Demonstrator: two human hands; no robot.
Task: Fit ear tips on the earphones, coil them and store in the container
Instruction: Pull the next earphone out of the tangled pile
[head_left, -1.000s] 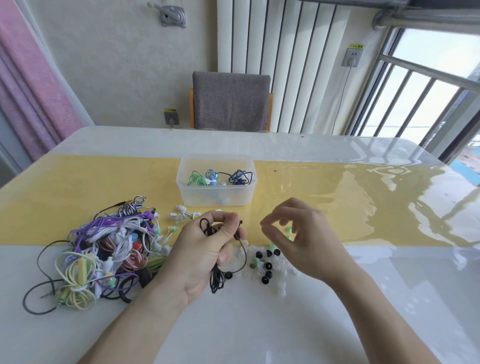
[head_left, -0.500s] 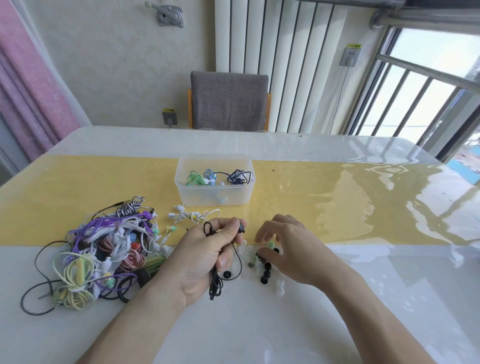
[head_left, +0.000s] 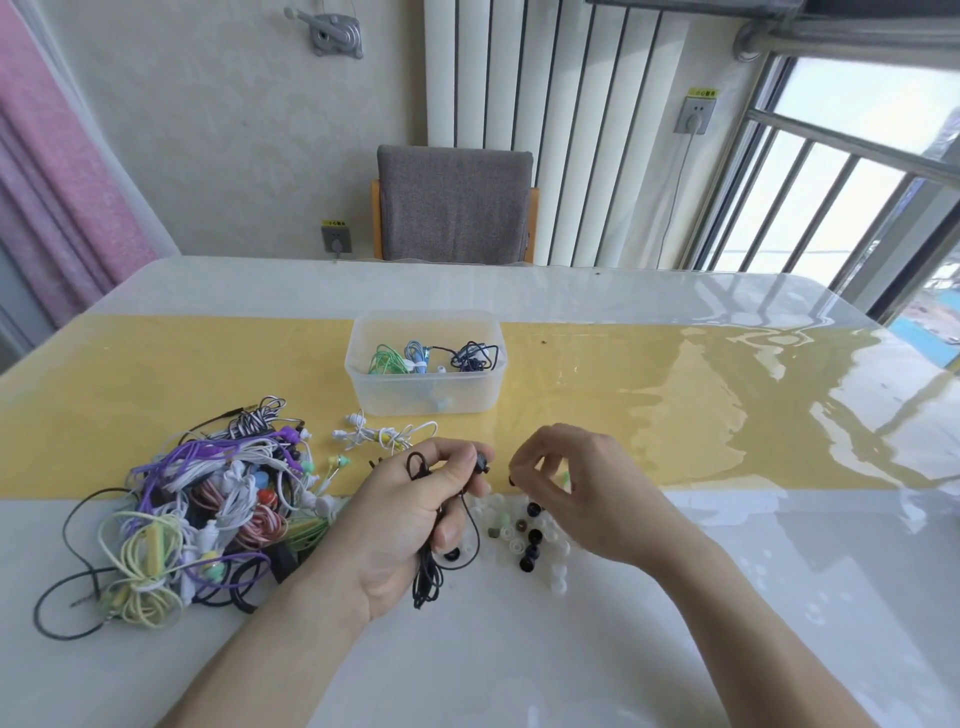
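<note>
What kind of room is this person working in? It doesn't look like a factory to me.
Probably a home, perhaps a dining area or enclosed balcony. A padded chair stands at a glossy table with a yellow runner, a white radiator hangs on the wall, and a pink curtain faces a barred window.

Socket stickers (head_left: 701, 93) — yellow, print unreadable.

Right hand (head_left: 587, 493) lifted off ear tip pile (head_left: 524, 535), now pinching black ear tip (head_left: 511, 480) beside earbud (head_left: 481, 462).
</note>
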